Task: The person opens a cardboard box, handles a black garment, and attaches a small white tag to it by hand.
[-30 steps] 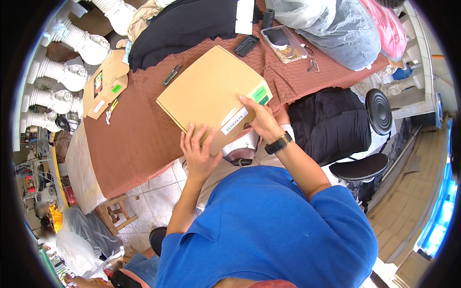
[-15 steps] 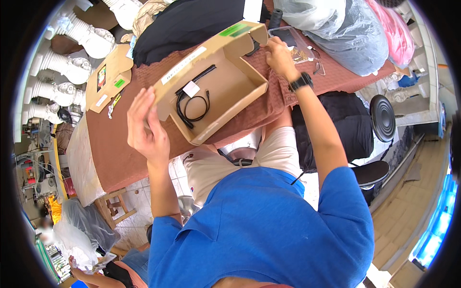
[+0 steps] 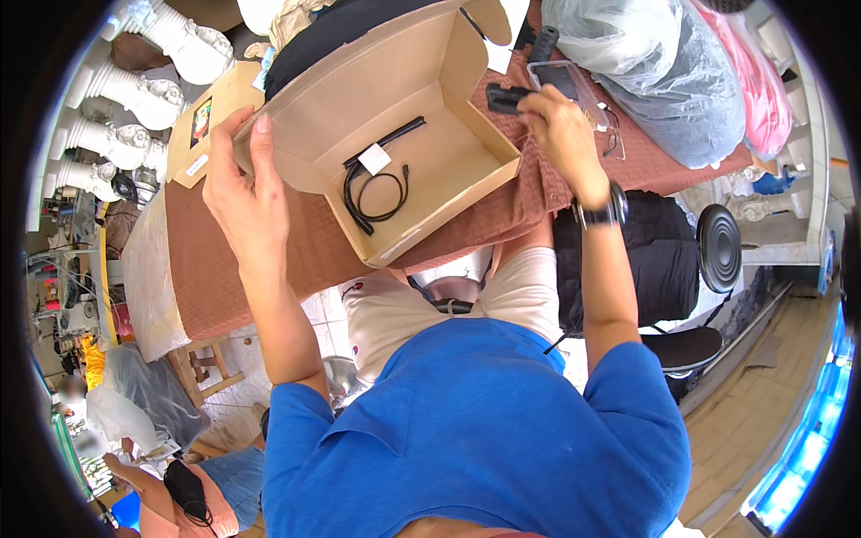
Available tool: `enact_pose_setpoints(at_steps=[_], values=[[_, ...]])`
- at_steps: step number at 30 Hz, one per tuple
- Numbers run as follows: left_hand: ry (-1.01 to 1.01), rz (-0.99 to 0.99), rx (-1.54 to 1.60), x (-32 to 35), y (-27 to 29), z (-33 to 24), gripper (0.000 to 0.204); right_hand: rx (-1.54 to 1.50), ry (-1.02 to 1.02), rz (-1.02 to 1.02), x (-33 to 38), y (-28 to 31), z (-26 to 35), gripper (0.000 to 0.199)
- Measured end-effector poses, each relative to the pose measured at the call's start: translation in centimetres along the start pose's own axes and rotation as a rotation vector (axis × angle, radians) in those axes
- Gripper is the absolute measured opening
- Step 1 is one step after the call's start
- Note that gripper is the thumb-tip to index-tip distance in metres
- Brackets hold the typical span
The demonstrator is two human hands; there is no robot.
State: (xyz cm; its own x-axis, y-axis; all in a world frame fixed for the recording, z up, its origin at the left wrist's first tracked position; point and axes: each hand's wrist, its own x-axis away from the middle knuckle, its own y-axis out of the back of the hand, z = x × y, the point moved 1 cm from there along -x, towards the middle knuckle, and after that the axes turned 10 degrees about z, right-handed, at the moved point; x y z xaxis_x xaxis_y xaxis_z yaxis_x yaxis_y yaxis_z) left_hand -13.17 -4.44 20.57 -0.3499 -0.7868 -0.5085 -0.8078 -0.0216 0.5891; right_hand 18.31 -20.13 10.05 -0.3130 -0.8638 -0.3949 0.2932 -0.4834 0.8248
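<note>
An open cardboard box (image 3: 466,184) lies in front of me on the brown cloth, its lid (image 3: 359,85) raised on the far side. Inside it are a looped black cable (image 3: 381,216) with a small white tag (image 3: 374,159) and a thin dark strip. My left hand (image 3: 247,193) pinches the left edge of the lid between thumb and fingers. Just right of the box, my right hand (image 3: 565,134) is closed on a small black blocky object (image 3: 507,99), its kind unclear. The object is held above the cloth, apart from the box wall.
The brown cloth (image 3: 211,278) covers the table. A clear plastic tray (image 3: 565,79), glasses (image 3: 613,134) and a black spool (image 3: 543,43) lie beyond my right hand. Stuffed plastic bags (image 3: 664,81) stand far right, white sculpted columns (image 3: 117,134) far left. Another person (image 3: 211,489) sits lower left.
The lid has swung further back, with my left hand moving left and up along with it. My right hand has shifted right and nearer, bringing the black object into plain sight.
</note>
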Motion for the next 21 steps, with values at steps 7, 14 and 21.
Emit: enact_pose_setpoints(at_steps=[7,14,21], values=[[-0.125,-0.082,0.091,0.6,-2.0,1.0,0.026,-0.084,0.226,0.197,3.0,-5.0,7.7,0.011],[-0.242,-0.068,0.049,5.1,-2.8,1.9,0.030,-0.228,-0.086,0.086,3.5,-5.3,8.4,0.007],[-0.264,0.069,0.088,12.4,-5.2,3.7,0.057,-0.612,-0.414,-0.088,5.6,1.2,1.4,0.034]])
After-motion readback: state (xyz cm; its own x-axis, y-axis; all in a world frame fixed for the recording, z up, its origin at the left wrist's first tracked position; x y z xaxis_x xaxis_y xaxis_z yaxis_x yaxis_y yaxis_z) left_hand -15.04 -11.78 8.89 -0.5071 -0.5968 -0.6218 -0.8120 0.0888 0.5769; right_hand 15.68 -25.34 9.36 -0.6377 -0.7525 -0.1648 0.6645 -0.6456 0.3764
